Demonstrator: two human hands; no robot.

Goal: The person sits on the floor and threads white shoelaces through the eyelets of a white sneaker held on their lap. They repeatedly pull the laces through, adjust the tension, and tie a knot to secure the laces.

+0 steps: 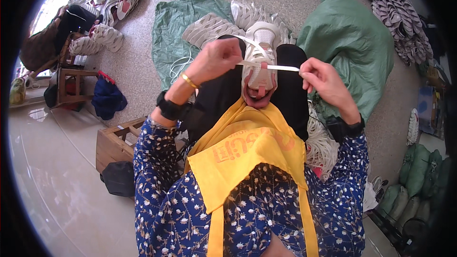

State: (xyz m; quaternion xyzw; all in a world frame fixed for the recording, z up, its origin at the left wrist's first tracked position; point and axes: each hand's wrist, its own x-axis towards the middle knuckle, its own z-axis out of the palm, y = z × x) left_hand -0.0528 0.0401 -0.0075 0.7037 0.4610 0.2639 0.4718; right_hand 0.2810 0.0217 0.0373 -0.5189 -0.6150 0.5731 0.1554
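A white and pink shoe (pixel 252 78) rests between my knees, its pink-lined opening toward me. A flat white shoelace (pixel 282 67) crosses it, running through a pink loop on the tongue and pulled straight. My left hand (pixel 220 58) is closed on the lace to the left of the shoe, with a further length looping up over the toe side. On the right, my right hand (pixel 323 81) pinches the other stretch between thumb and fingers. Over my lap hangs a yellow apron (pixel 247 152).
Beyond my knees, grey-white shoe uppers (pixel 207 29) lie on a green woven sheet (pixel 173 14). A bulging green sack (pixel 352 43) stands at the right. White laces (pixel 321 140) bunch by my right thigh. A wooden stool (pixel 112 145) is at my left, with more uppers (pixel 400 19) far right.
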